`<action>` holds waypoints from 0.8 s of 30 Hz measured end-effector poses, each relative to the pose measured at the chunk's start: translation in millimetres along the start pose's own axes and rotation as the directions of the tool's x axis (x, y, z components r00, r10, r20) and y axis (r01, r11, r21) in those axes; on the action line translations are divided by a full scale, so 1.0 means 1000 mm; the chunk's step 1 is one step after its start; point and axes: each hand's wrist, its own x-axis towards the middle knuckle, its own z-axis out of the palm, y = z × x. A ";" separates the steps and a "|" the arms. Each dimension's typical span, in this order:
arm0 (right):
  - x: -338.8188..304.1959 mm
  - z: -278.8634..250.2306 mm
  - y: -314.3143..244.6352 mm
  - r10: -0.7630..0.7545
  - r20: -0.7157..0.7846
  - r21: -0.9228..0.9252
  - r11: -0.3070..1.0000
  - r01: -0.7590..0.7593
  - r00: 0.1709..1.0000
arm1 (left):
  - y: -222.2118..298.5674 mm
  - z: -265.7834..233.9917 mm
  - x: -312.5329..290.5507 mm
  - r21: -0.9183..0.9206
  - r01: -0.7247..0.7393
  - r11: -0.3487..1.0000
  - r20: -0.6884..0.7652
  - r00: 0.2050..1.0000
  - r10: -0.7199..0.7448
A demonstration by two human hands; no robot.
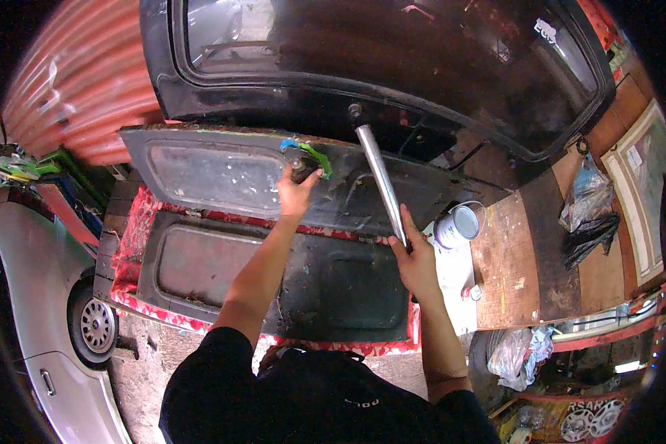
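My left hand (pixel 294 194) is closed around a dark, rounded object (pixel 302 169) with bright blue and green edges. That object is against or just over the far one of two dark, dented panels (pixel 214 176); contact is unclear. My right hand (pixel 416 259) grips the near end of a long silver metal tube (pixel 379 177). The tube slants up and away to the left, its far end near a dark round fitting (pixel 356 111). Below my forearms lies the nearer panel (pixel 214 263), on a red patterned cloth (pixel 135 251).
A black vehicle hatch with a window (pixel 392 92) stands behind the panels. Right of my right hand are a paint can (pixel 457 225) and a small red-and-white container (pixel 474 293) on a wooden tabletop (pixel 507 259). A plastic bag (pixel 590 196) hangs farther right. A silver car (pixel 33 285) stands at left.
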 end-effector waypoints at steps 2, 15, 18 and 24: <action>-0.007 0.003 0.011 0.026 -0.011 0.039 0.999 -0.025 1.000 | 0.001 0.001 -0.001 0.027 -0.025 0.999 0.005 1.000 0.024; -0.008 0.013 0.026 0.012 0.050 0.091 0.996 -0.016 0.999 | -0.008 0.010 -0.006 -0.053 -0.060 0.997 -0.108 0.993 0.054; 0.008 0.016 0.005 -0.109 0.068 0.050 0.993 0.105 0.992 | -0.008 0.007 -0.003 0.020 -0.085 0.996 -0.108 0.990 0.086; 0.038 0.015 -0.048 -0.229 0.194 -0.302 0.911 0.280 0.954 | -0.021 0.008 -0.002 0.113 -0.091 0.989 -0.139 0.985 0.106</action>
